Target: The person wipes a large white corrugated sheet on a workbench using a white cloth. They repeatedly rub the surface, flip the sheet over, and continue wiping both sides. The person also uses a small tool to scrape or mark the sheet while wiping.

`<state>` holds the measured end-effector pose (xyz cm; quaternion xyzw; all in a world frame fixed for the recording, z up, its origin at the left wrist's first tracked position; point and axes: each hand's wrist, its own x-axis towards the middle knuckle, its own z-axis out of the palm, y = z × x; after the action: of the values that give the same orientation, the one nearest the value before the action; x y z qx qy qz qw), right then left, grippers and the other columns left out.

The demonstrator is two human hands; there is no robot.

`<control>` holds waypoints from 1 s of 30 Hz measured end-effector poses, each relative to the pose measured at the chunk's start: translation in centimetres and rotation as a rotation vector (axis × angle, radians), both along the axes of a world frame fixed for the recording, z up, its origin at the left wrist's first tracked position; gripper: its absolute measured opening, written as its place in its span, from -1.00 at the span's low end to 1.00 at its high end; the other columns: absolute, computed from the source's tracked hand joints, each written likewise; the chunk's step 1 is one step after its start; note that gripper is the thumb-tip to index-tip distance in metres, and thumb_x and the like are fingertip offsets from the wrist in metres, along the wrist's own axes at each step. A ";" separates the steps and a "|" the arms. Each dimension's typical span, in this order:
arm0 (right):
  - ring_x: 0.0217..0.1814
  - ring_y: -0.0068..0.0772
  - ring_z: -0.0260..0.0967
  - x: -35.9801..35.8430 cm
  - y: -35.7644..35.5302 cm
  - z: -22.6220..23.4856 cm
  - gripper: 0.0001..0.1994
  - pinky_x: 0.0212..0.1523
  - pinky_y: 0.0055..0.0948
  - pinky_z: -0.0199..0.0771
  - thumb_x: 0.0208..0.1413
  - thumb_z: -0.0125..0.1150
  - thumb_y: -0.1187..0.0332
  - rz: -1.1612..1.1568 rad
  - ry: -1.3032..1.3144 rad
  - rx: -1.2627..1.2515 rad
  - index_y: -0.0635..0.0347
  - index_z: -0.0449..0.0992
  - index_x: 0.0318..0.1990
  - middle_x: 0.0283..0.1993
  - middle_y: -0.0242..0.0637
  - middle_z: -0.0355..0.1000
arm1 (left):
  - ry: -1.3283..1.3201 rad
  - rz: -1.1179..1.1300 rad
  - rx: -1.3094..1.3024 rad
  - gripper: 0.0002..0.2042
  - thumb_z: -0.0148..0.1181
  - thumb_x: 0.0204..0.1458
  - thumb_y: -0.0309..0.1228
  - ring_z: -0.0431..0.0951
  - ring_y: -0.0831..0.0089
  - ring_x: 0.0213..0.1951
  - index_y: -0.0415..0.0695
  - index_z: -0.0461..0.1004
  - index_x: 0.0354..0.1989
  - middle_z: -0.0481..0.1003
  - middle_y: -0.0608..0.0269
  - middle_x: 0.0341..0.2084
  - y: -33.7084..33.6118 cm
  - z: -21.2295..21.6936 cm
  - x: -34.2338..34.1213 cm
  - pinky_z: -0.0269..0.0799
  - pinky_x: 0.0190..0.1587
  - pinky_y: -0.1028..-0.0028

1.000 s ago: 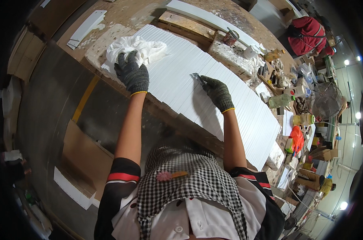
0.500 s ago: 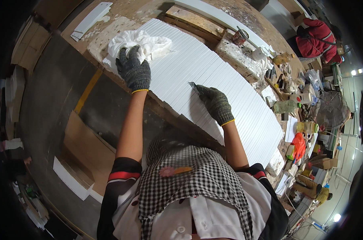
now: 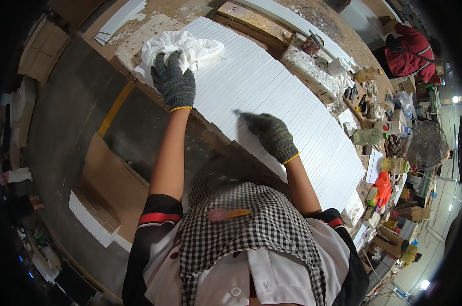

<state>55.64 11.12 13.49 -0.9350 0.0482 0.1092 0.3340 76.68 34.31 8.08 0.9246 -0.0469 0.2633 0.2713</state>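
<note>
A row of narrow white strips (image 3: 298, 104) lies side by side across the workbench in front of me. At its far left end, my left hand (image 3: 175, 84), in a dark grey knit glove, has its fingers curled over the near edge of a crumpled white cloth (image 3: 185, 47). My right hand (image 3: 272, 136), gloved the same way, is closed low over the middle of the strips. A small, thin grey tool like a scraper blade (image 3: 237, 112) sticks out beyond its fingertips. Motion blurs the tool, so its exact kind is unclear.
Paint-spattered white blocks and a wooden board (image 3: 256, 24) lie behind the strips. A dirty can (image 3: 312, 45), jars and an orange bag (image 3: 383, 189) clutter the right, near a fan (image 3: 425, 145). A person in red (image 3: 412, 53) works at far right. Cardboard (image 3: 106, 178) stands at lower left.
My right hand has shifted slightly left, with the tool's tip moving along the strips. My left hand stays at the cloth. The whole view has drifted slightly.
</note>
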 end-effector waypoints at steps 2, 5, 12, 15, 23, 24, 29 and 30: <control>-0.03 -0.11 0.61 -0.5 0.0 -0.3 -0.57 0.10 -0.15 0.63 0.31 0.26 0.35 0.096 0.024 0.070 -0.05 0.56 0.32 -0.07 -0.10 0.61 | -0.049 -0.011 0.000 -0.33 0.52 -0.17 -0.39 0.25 -0.17 0.41 0.25 0.48 0.23 0.29 0.15 0.37 0.1 -0.1 0.0 0.18 0.43 -0.20; -0.02 -0.11 0.62 -1.2 -0.4 -0.9 -0.58 0.09 -0.16 0.63 0.31 0.27 0.32 -0.246 -0.133 0.092 -0.07 0.57 0.32 -0.05 -0.10 0.62 | -0.054 -0.004 0.011 -0.33 0.53 -0.17 -0.38 0.26 -0.16 0.40 0.27 0.48 0.22 0.29 0.17 0.37 0.1 -0.2 0.0 0.21 0.41 -0.19; -0.04 -0.15 0.62 -1.6 -1.4 -1.1 -0.61 0.07 -0.24 0.62 0.29 0.31 0.40 -0.126 -0.108 0.033 0.03 0.62 0.26 -0.05 -0.09 0.64 | -0.048 0.008 0.024 -0.33 0.54 -0.17 -0.38 0.29 -0.16 0.35 0.27 0.49 0.22 0.30 0.18 0.35 0.0 -0.3 0.1 0.26 0.36 -0.19; -0.07 -0.19 0.62 -1.2 -1.4 -0.9 -0.61 0.05 -0.27 0.62 0.28 0.32 0.44 -0.254 -0.177 0.125 0.02 0.63 0.25 -0.07 -0.08 0.64 | -0.079 -0.009 0.032 -0.34 0.54 -0.17 -0.38 0.29 -0.17 0.35 0.27 0.49 0.21 0.30 0.18 0.35 0.0 -0.2 0.1 0.28 0.35 -0.19; -0.07 -0.28 0.63 -0.5 -1.2 0.1 -0.65 0.01 -0.28 0.64 0.31 0.33 0.39 -0.055 -0.081 0.057 0.02 0.65 0.22 -0.08 -0.11 0.65 | -0.075 -0.024 0.017 -0.34 0.54 -0.16 -0.38 0.29 -0.11 0.37 0.24 0.48 0.22 0.31 0.17 0.34 0.1 0.0 0.0 0.23 0.39 -0.18; -0.08 -0.31 0.63 -0.1 -1.4 0.1 -0.66 0.00 -0.29 0.64 0.30 0.35 0.39 -0.075 -0.125 0.098 0.02 0.65 0.22 -0.08 -0.12 0.65 | -0.097 -0.039 0.015 -0.34 0.54 -0.16 -0.38 0.29 -0.12 0.38 0.24 0.48 0.22 0.31 0.17 0.34 0.2 0.0 0.0 0.23 0.39 -0.17; -0.06 -0.16 0.64 3.5 -2.2 -0.6 -0.66 0.02 -0.22 0.63 0.34 0.27 0.38 -0.235 -0.260 -0.053 0.00 0.64 0.24 -0.05 -0.10 0.65 | -0.070 -0.013 0.015 -0.33 0.54 -0.17 -0.38 0.28 -0.15 0.38 0.26 0.49 0.22 0.31 0.18 0.34 0.0 0.0 0.1 0.21 0.43 -0.17; -0.05 -0.11 0.64 3.9 -2.3 -0.8 -0.66 0.03 -0.18 0.62 0.34 0.26 0.35 -0.189 -0.200 -0.082 -0.02 0.64 0.24 -0.05 -0.09 0.65 | -0.045 0.002 0.014 -0.33 0.54 -0.17 -0.38 0.28 -0.15 0.37 0.26 0.49 0.22 0.32 0.19 0.34 0.0 0.0 0.1 0.20 0.43 -0.17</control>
<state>59.54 8.78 12.70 -0.9454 0.1068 -0.0185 0.3072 76.76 34.28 8.12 0.9204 -0.0540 0.2838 0.2635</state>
